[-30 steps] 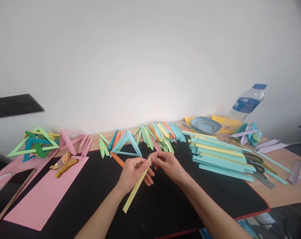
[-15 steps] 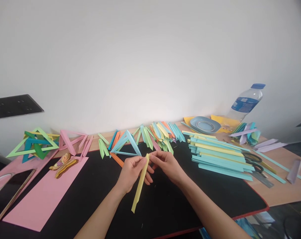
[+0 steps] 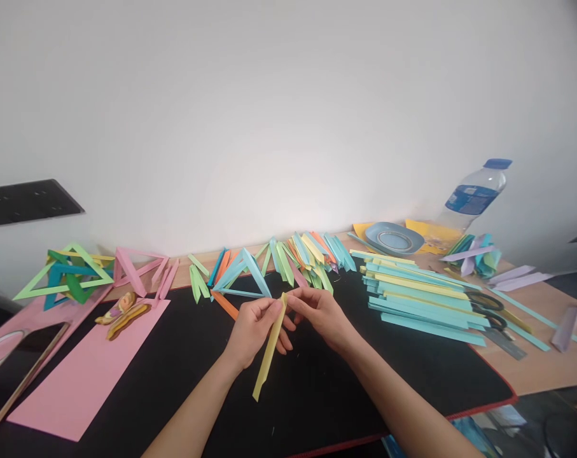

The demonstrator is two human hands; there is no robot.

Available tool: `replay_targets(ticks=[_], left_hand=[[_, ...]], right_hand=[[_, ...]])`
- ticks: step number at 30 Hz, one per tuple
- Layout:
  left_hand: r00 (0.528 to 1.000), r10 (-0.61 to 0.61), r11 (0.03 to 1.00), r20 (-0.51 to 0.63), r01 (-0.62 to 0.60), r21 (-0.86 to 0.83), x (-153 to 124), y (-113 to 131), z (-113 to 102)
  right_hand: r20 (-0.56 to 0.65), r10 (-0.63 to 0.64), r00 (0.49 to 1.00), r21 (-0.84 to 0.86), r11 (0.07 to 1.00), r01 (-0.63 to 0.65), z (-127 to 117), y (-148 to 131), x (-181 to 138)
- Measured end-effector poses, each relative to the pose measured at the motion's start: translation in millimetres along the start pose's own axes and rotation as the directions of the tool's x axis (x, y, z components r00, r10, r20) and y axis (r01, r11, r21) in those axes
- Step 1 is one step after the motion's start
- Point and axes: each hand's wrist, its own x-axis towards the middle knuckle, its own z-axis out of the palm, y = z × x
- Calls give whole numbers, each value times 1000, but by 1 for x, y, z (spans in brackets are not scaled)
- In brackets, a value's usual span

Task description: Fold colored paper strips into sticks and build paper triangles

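A folded yellow paper strip (image 3: 270, 356) hangs down and slightly left from the fingers of both hands, above the black mat. My left hand (image 3: 254, 331) pinches it near its upper end between thumb and forefinger. At that same end, the thumb and forefinger of my right hand (image 3: 319, 316) are closed on the tip. Just behind the hands stand a light-blue paper triangle (image 3: 244, 273) and an orange folded strip (image 3: 224, 305). Farther back lies a pile of folded strips in several colours (image 3: 312, 254).
Flat blue and yellow strips (image 3: 417, 299) lie stacked on the right, beside scissors (image 3: 486, 302) and a ruler (image 3: 507, 345). A blue dish (image 3: 394, 238) and a water bottle (image 3: 474, 194) stand behind. Left are pink paper (image 3: 92, 375), a phone (image 3: 23, 369) and interlaced paper triangles (image 3: 73, 277).
The hands keep their hold on the yellow strip. Its lower end has risen very slightly, and the view has shifted a little.
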Motion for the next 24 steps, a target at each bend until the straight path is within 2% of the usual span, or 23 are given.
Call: replay_targets(ticks=[5, 11, 24], left_hand=[[999, 4, 998, 33, -6, 63, -1, 0, 0], [999, 11, 994, -39, -7, 108, -1, -1, 2], [997, 15, 997, -77, -9, 72, -2, 2, 2]], right_hand=[[-83, 27, 996, -19, 999, -29, 1, -1, 1], [-139, 3, 990, -42, 999, -9, 1, 0, 2], [-78, 2, 997, 37, 999, 0, 1, 0, 1]])
